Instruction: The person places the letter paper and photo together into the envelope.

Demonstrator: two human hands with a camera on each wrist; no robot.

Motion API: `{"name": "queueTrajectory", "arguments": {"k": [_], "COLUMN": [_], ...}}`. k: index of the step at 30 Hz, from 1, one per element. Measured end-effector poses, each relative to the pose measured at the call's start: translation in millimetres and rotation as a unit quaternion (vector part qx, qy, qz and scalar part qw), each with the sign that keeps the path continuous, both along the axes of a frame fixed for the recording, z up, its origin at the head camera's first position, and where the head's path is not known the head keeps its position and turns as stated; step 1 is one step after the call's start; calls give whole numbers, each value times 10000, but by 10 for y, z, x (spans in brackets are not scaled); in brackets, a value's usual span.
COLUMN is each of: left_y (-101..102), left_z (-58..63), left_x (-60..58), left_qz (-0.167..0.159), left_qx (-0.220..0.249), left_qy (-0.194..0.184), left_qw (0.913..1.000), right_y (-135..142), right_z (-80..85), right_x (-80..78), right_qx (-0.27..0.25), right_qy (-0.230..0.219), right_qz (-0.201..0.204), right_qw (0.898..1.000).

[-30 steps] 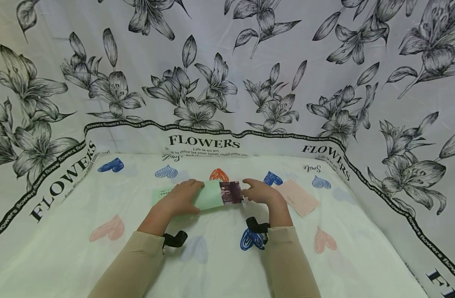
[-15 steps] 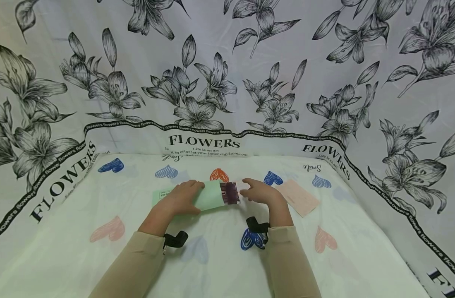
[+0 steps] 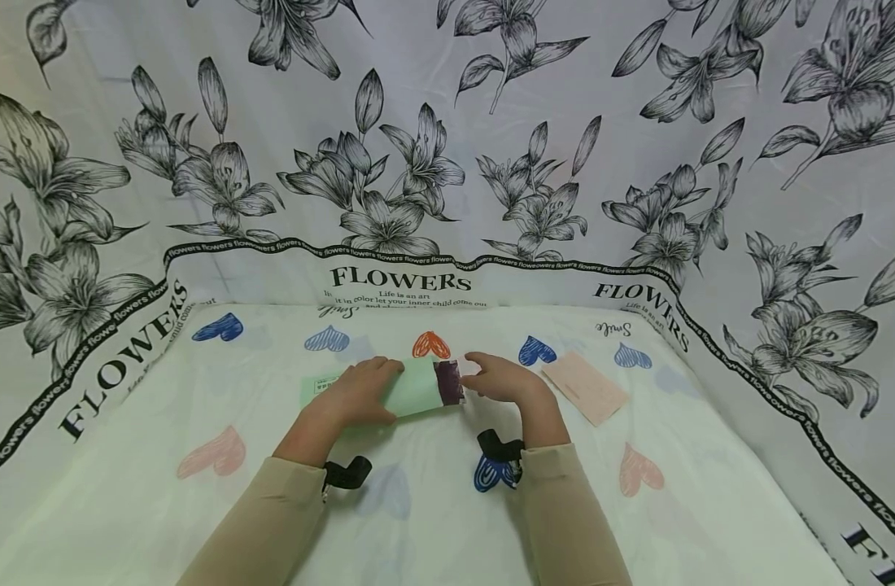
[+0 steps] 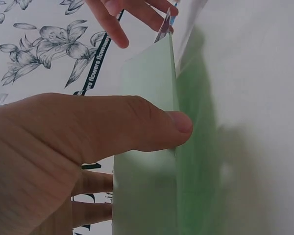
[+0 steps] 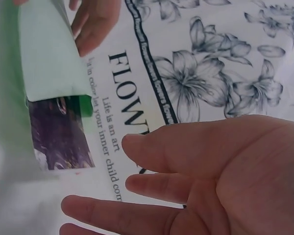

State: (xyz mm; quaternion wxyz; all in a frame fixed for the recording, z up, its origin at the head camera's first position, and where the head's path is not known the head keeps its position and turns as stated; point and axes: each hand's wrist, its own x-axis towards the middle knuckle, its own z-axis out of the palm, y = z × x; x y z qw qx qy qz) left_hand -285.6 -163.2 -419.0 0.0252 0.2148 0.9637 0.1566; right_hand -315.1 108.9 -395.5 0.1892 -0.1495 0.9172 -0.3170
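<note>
A pale green paper envelope (image 3: 416,387) is gripped by my left hand (image 3: 355,396), thumb on its near edge and fingers at the far edge. From the envelope's right end sticks a short stretch of a dark purple glossy photo (image 3: 449,382); the remainder is hidden inside. My right hand (image 3: 500,379) is just right of the photo, index finger reaching to its outer end in the head view. In the right wrist view its fingers (image 5: 117,210) are extended and apart, with a gap to the photo. The left wrist view shows the thumb (image 4: 179,122) across the envelope's edge.
A pink envelope (image 3: 585,389) lies flat on the white heart-printed cloth (image 3: 418,529), right of my right hand. Behind and at both sides hangs a white curtain (image 3: 528,293) with black flower drawings. Both wrists carry black camera mounts.
The photo has slid left, deeper into the green envelope, so less of it sticks out. My right hand has moved slightly left along with it; my left hand stays in place.
</note>
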Motion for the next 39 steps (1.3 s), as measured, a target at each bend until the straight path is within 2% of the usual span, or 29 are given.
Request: {"name": "queueTrajectory", "arguments": {"k": [7, 13, 15, 24, 33, 39], "left_y": [13, 16, 18, 27, 52, 62], "left_z": [47, 46, 35, 7, -1, -4], "left_x": [26, 33, 33, 14, 21, 30], "left_qz": [-6, 18, 28, 14, 80, 103], "left_qx": [-5, -26, -16, -58, -110, -151], "left_qy": [-45, -87, -96, -88, -201, -226], "left_qw": [10000, 10000, 9999, 9999, 9997, 9996], "right_y": [46, -109, -129, -37, -186, -155], "right_z": [44, 43, 36, 53, 60, 67], "right_x": [-1, 40, 44, 27, 75, 66], "right_qx": [-2, -85, -51, 78, -286, -136], "right_qy": [47, -35, -30, 104, -88, -39], "right_qz": [-175, 347, 410, 47, 525, 265], "right_qw": [9998, 9994, 9991, 9999, 9982, 9995]}}
